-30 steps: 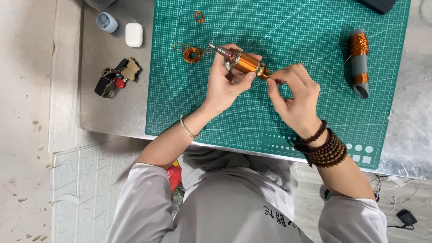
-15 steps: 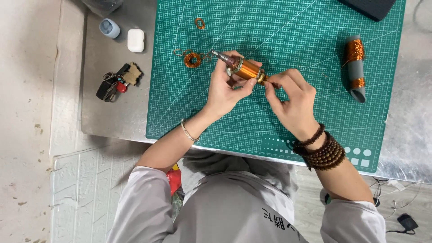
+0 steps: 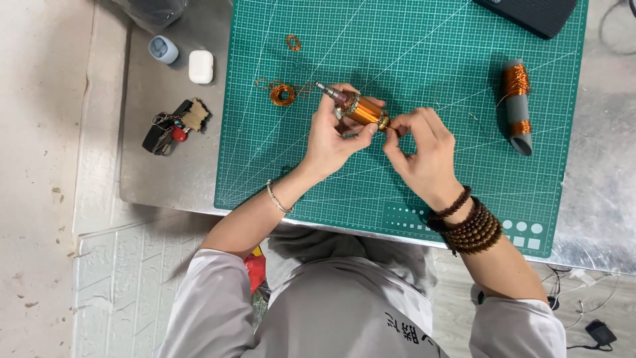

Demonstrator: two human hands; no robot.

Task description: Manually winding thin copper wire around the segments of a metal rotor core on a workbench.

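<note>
My left hand (image 3: 334, 139) grips a small motor armature (image 3: 356, 108) wound with copper wire, its metal shaft pointing up and left. It is held just above the green cutting mat (image 3: 411, 40). My right hand (image 3: 424, 149) pinches at the armature's right end with thumb and forefinger, apparently on a thin wire that I cannot make out clearly. A loose coil of copper wire (image 3: 281, 93) lies on the mat just left of the armature. A smaller copper loop (image 3: 293, 42) lies farther up.
A grey spool with copper wire (image 3: 517, 106) lies at the mat's right. On the metal table (image 3: 165, 179) to the left sit a white earbud case (image 3: 201, 66), a small grey-blue cap (image 3: 162, 49) and a key bunch (image 3: 175, 124). A dark case (image 3: 533, 13) is at the top right.
Both hands keep the same grip on the armature and have shifted only slightly. The view has drifted a little.
</note>
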